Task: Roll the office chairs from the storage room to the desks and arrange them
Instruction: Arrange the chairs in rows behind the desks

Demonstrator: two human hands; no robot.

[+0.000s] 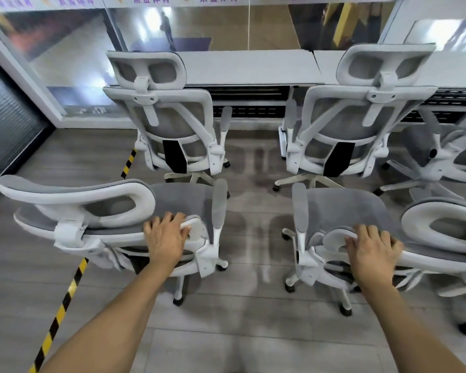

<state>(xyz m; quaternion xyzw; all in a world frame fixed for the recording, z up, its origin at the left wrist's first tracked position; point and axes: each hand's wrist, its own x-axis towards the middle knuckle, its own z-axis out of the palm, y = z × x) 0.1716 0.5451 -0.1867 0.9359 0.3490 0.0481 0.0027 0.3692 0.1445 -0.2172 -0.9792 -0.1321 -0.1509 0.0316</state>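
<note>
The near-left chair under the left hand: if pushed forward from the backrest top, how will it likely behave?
The near-left chair should roll easily: casters on smooth floor. Pushed high by the left hand, its backrest may flex. It may swivel off course.

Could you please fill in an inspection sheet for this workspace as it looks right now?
Surface: grey plank floor; white desks along the far glass wall.
Job's things: two grey-and-white chairs parked at the desks, left one and right one; two more in front, near left chair and near right chair; a fifth chair at the far right.
Clutter: nothing seen.
Grippers: left hand grips the near left chair's backrest rim; right hand grips the near right chair's.
Cables: nothing seen.
Surroundings: yellow-black floor tape on the left; glass partition with purple lettering.
</note>
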